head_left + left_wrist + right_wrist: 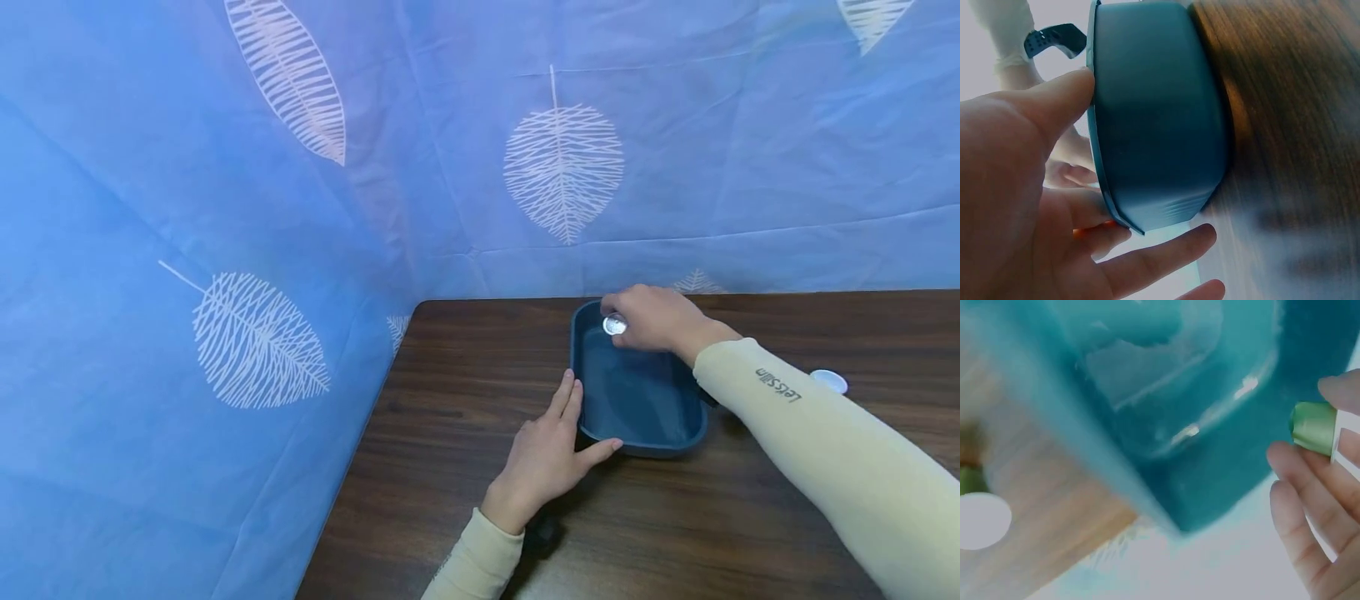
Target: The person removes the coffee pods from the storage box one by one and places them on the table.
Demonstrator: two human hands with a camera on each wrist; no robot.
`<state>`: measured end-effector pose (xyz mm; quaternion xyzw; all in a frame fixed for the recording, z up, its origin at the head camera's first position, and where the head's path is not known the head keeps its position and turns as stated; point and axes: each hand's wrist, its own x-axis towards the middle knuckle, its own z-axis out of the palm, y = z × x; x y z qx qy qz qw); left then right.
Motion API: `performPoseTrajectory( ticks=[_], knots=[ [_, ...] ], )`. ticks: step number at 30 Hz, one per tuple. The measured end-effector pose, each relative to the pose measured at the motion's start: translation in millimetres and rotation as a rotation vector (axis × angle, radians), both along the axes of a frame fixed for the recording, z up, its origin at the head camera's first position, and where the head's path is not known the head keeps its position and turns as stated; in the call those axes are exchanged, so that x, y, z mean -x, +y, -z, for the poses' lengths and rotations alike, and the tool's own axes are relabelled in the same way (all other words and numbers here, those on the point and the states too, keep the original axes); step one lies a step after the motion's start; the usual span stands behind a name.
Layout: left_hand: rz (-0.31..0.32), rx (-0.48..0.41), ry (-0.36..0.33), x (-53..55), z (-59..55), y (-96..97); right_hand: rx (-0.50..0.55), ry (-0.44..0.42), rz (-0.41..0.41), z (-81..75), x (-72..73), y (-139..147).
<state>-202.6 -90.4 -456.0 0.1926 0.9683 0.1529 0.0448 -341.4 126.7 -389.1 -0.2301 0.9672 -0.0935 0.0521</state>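
A deep dark-blue rectangular tray [637, 400] stands on the table. Over its far end, my right hand [648, 318] pinches a coffee capsule [1314, 428] between thumb and fingers; its body is green, and its silvery lid shows in the head view. My left hand [543, 458] is at the tray's near left corner, fingers fairly straight. In the left wrist view the thumb [1066, 100] touches the rim, and the other fingers spread along the adjoining side. A second capsule, green with a round white lid [984, 520], sits on the table to the right of the tray.
The dark wood table [465, 400] ends at a back edge just behind the tray and at a slanting left edge. A blue cloth [450, 167] with white leaf prints hangs behind and to the left. My right forearm passes close to the second capsule.
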Motion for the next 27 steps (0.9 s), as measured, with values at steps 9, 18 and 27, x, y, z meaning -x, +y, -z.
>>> performPoseTrajectory(
  ticks=[9,18,27],
  knots=[
    [0.012,-0.003,-0.003,-4.4,-1.1,0.3,0.081,0.082,0.097,-29.5,-28.6,48.8],
    [0.018,-0.046,-0.012,-7.0,-3.3,-3.0,0.055,0.089,0.166,-28.7,-65.6,100.7],
    [0.017,-0.064,-0.037,-10.6,-4.8,-3.1,0.057,0.033,0.186,-5.0,-108.2,138.3]
  ],
)
